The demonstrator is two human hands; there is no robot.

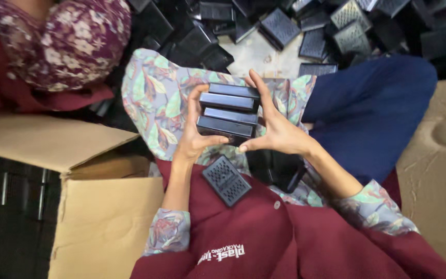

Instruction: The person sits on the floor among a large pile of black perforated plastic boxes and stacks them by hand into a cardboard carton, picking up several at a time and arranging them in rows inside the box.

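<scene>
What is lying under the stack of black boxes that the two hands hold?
Under the stack of black boxes lies floral cloth on the lap; the stack covers the cloth directly beneath.

floor: I see a pale, scuffed patch of concrete floor [256, 54] ahead of me | heap: loose black plastic pieces [336, 28] piled along its far edge | left: an open cardboard box [99, 217] beside me, flap folded out | light: soft, even, no hard shadows
</scene>
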